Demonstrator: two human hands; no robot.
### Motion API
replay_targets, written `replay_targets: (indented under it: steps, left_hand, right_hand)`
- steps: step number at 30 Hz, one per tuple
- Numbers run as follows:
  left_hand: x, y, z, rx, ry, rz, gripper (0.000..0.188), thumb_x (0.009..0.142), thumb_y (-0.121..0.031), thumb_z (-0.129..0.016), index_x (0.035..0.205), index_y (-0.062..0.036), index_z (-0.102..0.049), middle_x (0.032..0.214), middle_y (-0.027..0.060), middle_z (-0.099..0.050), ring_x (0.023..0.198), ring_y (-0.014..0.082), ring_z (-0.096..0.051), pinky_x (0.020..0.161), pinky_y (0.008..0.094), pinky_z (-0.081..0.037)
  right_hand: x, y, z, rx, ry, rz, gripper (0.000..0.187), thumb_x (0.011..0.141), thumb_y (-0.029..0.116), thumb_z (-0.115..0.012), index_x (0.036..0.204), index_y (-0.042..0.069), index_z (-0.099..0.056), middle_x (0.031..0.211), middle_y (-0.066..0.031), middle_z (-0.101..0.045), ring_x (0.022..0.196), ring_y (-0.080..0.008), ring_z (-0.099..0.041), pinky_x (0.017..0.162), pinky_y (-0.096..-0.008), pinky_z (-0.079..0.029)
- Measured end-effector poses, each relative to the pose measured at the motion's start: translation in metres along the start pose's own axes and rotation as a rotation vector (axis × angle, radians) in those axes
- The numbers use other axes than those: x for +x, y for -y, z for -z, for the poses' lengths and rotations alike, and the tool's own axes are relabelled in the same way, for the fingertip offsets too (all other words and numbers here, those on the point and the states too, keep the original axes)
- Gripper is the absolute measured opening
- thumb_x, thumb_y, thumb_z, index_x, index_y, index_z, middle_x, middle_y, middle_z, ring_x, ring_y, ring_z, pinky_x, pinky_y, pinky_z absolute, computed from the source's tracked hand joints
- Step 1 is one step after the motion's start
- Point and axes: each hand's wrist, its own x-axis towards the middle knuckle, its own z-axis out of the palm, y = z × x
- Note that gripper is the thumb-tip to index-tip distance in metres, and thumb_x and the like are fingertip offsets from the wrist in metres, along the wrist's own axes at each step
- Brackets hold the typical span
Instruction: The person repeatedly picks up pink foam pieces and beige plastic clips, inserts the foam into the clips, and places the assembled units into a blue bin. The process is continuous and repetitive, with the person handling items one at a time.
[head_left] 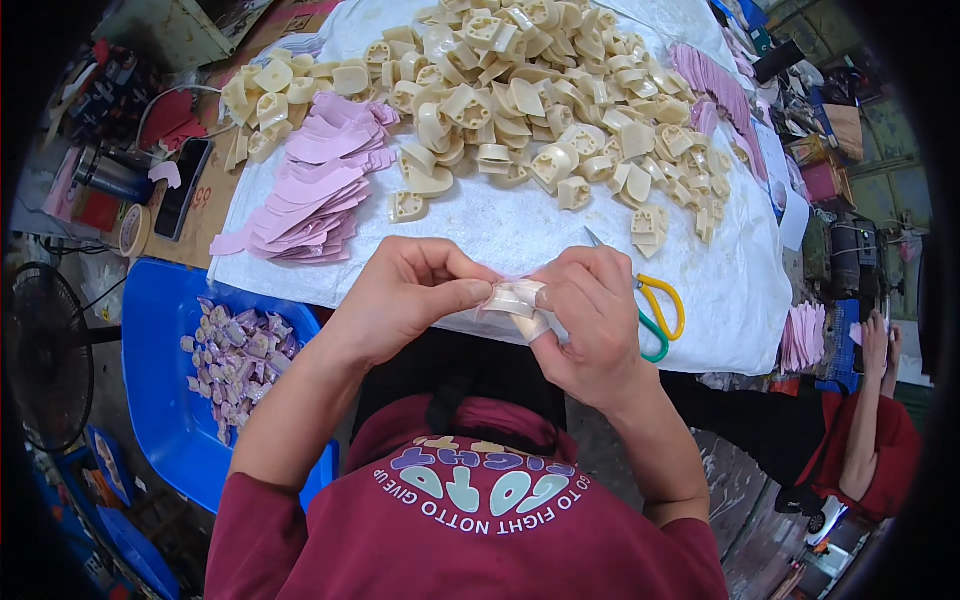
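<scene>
While the left hand and right hand pinch a curved, cream plastic piece between nearly closed fingers, at the near edge of the white-clothed bench, even thumb pressure should help lay the thin pink sheet flat.

grey floor, black fan, greenish panels

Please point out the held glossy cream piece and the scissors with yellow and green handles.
Held glossy cream piece [507, 301], head view: its curved front.
Scissors with yellow and green handles [681, 306], head view: the yellow loop.
</scene>
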Motion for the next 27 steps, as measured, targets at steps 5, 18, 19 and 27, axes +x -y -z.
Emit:
replay_targets:
  steps: [5,18,19,27]
  left_hand:
    - [0.005,-0.003,-0.001,0.442,0.130,-0.035,0.002,0.084,0.000,-0.067,0.084,0.0008,-0.066,0.085,0.0053,-0.069,0.077,0.0084,-0.062,0.068,0.0220,-0.049]
    - [0.011,0.011,0.016,0.146,0.244,0.070,0.012,0.084,-0.003,-0.067,0.095,0.0027,-0.068,0.083,0.0071,-0.068,0.078,0.0122,-0.064,0.072,0.0256,-0.051]
    - [0.013,0.010,0.017,0.129,0.239,0.109,0.014,0.085,-0.004,-0.067,0.098,0.0028,-0.068,0.085,0.0077,-0.068,0.079,0.0126,-0.064,0.073,0.0259,-0.052]
    - [0.002,0.020,0.010,-0.280,0.130,-0.107,0.021,0.086,-0.013,-0.069,0.103,-0.0010,-0.070,0.100,0.0098,-0.065,0.088,0.0156,-0.063,0.073,0.0265,-0.052]
  right_hand:
    - [-0.006,-0.002,-0.006,0.076,0.008,-0.002,0.024,0.060,0.004,-0.068,0.082,0.003,-0.057,0.081,-0.0081,-0.056,0.084,-0.0277,-0.055,0.074,-0.0401,-0.039]
    - [-0.015,0.001,-0.019,0.201,0.033,-0.213,0.021,0.066,0.005,-0.074,0.080,0.004,-0.060,0.077,-0.0070,-0.057,0.079,-0.0252,-0.055,0.072,-0.0364,-0.041]
    - [-0.017,0.001,-0.021,0.315,0.009,-0.340,0.019,0.067,0.005,-0.074,0.080,0.003,-0.060,0.078,-0.0068,-0.058,0.079,-0.0235,-0.055,0.072,-0.0350,-0.042]
    - [-0.017,0.005,-0.024,0.862,-0.097,-0.830,0.016,0.073,0.006,-0.074,0.082,0.000,-0.062,0.081,-0.0065,-0.059,0.075,-0.0127,-0.057,0.069,-0.0268,-0.046]
